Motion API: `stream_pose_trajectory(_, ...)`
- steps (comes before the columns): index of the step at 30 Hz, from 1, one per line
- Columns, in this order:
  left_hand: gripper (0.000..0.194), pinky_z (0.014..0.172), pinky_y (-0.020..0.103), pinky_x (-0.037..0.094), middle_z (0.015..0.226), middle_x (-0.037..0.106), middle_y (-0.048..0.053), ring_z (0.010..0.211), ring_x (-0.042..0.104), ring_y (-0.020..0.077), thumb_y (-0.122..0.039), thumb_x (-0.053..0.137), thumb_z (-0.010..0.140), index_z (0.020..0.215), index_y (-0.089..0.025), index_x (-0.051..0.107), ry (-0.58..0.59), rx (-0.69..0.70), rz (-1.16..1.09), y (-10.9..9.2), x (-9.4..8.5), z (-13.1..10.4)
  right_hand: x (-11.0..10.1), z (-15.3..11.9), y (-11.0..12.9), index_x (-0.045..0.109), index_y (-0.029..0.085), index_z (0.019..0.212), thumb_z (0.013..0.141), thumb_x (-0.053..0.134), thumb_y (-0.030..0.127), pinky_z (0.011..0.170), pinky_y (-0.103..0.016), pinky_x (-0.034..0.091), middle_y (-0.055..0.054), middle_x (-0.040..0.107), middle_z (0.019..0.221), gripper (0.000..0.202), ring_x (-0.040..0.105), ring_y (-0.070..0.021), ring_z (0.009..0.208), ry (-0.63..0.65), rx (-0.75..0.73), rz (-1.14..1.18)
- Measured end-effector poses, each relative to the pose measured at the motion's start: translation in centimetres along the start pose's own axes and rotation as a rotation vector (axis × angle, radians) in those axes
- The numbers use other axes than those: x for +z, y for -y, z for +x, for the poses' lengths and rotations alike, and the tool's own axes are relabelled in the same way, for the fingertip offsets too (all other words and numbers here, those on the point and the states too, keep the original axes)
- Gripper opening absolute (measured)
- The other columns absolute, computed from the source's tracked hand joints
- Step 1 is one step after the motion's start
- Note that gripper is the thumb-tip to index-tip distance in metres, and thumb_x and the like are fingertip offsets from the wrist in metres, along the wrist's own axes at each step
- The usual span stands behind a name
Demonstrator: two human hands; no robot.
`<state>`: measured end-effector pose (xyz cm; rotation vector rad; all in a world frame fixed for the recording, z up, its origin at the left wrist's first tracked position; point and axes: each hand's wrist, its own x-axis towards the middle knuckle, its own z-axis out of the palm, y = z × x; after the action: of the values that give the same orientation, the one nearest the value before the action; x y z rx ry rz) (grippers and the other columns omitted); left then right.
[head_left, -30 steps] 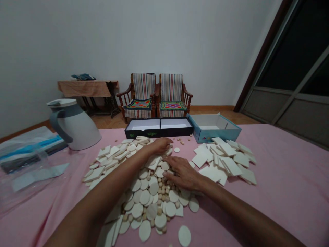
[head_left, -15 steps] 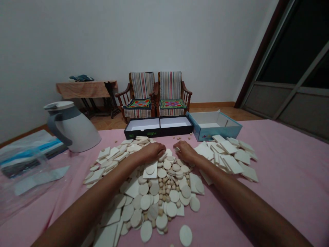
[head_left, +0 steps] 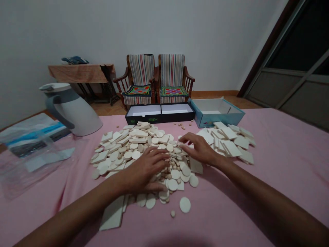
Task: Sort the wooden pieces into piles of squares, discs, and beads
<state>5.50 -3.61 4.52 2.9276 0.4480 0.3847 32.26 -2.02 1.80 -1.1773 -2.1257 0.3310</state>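
The left hand (head_left: 150, 168) is spread over the heap of pale pieces (head_left: 135, 155) on the pink cloth (head_left: 218, 212); the right hand (head_left: 180, 143), loosely parted, hangs at its right side. Light, flat sweeps should scatter less.

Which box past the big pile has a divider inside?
The black box, left of the blue box, behind the big pile: a divider splits it into two compartments; the blue box shows none.

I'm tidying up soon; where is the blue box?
In the head view, the blue box stands right of centre on the pink cloth, beside the black box and behind the right-hand tiles.
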Motion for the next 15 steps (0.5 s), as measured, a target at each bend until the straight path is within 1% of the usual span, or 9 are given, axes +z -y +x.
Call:
stream_pose_trajectory(2, 0.061, 0.111, 0.05, 0.027, 0.138, 0.053, 0.015, 0.13, 0.043, 0.032, -0.063, 0.061, 0.081, 0.122, -0.019, 0.054, 0.087, 0.022, -0.025, -1.9, 0.8, -0.9, -0.6, -2.5, 2.8, 0.059, 0.018, 0.109, 0.088, 0.058, 0.032, 0.082, -0.037, 0.048, -0.009, 0.063, 0.102, 0.025, 0.057, -0.0214, 0.095, 0.08, -0.105, 0.058)
stream_pose_trajectory(3, 0.065, 0.113, 0.05, 0.025, 0.139, 0.051, 0.016, 0.132, 0.041, 0.0329, -0.065, 0.061, 0.08, 0.124, -0.018, 0.053, 0.113, 0.021, -0.021, -2.5, 1.3, -1.4, -0.5, -3.8, 3.9, 0.055, 0.018, 0.119, 0.086, 0.061, 0.039, 0.088, -0.041, 0.047, -0.012, 0.061, 0.111, 0.04, 0.055, -0.0236, 0.103, 0.143, -0.161, 0.063)
stream_pose_trajectory(5, 0.072, 0.114, 0.052, 0.02, 0.141, 0.049, 0.017, 0.136, 0.036, 0.0344, -0.067, 0.058, 0.08, 0.131, -0.017, 0.048, 0.124, -0.004, 0.01, -3.2, 2.6, -2.1, 0.1, -6.0, 5.5, 0.04, 0.015, 0.139, 0.081, 0.065, 0.053, 0.1, -0.048, 0.039, -0.018, 0.053, 0.131, 0.074, 0.047, -0.0293, 0.121, 0.268, -0.256, 0.036)
stream_pose_trajectory(6, 0.074, 0.115, 0.052, 0.018, 0.142, 0.048, 0.017, 0.137, 0.034, 0.0341, -0.066, 0.057, 0.082, 0.135, -0.017, 0.045, 0.115, -0.03, 0.037, -3.3, 3.2, -2.2, 0.6, -6.8, 5.8, 0.03, 0.013, 0.146, 0.08, 0.064, 0.059, 0.105, -0.051, 0.034, -0.021, 0.046, 0.14, 0.088, 0.041, -0.0318, 0.129, 0.322, -0.283, 0.006)
stream_pose_trajectory(7, 0.074, 0.116, 0.052, 0.017, 0.143, 0.047, 0.017, 0.138, 0.033, 0.0332, -0.064, 0.055, 0.084, 0.139, -0.017, 0.041, 0.105, -0.06, 0.066, -3.4, 3.7, -2.3, 1.2, -7.3, 6.0, 0.022, 0.012, 0.15, 0.08, 0.062, 0.062, 0.109, -0.054, 0.029, -0.022, 0.04, 0.146, 0.095, 0.034, -0.0334, 0.135, 0.36, -0.288, -0.033)
stream_pose_trajectory(8, 0.072, 0.116, 0.051, 0.017, 0.145, 0.045, 0.016, 0.139, 0.031, 0.0319, -0.061, 0.054, 0.086, 0.142, -0.017, 0.038, 0.095, -0.089, 0.096, -3.3, 4.1, -2.3, 1.9, -7.6, 5.9, 0.017, 0.012, 0.152, 0.082, 0.059, 0.062, 0.111, -0.055, 0.025, -0.022, 0.034, 0.15, 0.096, 0.028, -0.0338, 0.139, 0.384, -0.276, -0.072)
stream_pose_trajectory(10, 0.069, 0.117, 0.05, 0.016, 0.147, 0.043, 0.014, 0.141, 0.03, 0.0294, -0.056, 0.053, 0.089, 0.144, -0.019, 0.035, 0.089, -0.131, 0.148, -3.3, 4.6, -2.0, 2.9, -7.4, 5.4, 0.014, 0.012, 0.153, 0.088, 0.053, 0.058, 0.113, -0.054, 0.02, -0.021, 0.03, 0.153, 0.089, 0.024, -0.0322, 0.142, 0.396, -0.229, -0.14)
stream_pose_trajectory(12, 0.068, 0.117, 0.051, 0.015, 0.147, 0.043, 0.013, 0.141, 0.03, 0.0288, -0.056, 0.054, 0.089, 0.144, -0.02, 0.036, 0.091, -0.158, 0.193, -3.4, 4.8, -1.6, 3.6, -6.6, 4.9, 0.018, 0.012, 0.153, 0.089, 0.052, 0.056, 0.113, -0.052, 0.021, -0.021, 0.032, 0.153, 0.084, 0.025, -0.0311, 0.142, 0.386, -0.2, -0.177)
stream_pose_trajectory(15, 0.063, 0.117, 0.053, 0.016, 0.144, 0.046, 0.014, 0.14, 0.032, 0.0294, -0.053, 0.054, 0.089, 0.141, -0.018, 0.041, 0.077, -0.19, 0.252, -3.4, 4.7, -1.3, 4.0, -5.3, 4.5, 0.025, 0.013, 0.151, 0.087, 0.054, 0.059, 0.112, -0.052, 0.024, -0.02, 0.036, 0.151, 0.084, 0.028, -0.0314, 0.14, 0.368, -0.209, -0.2)
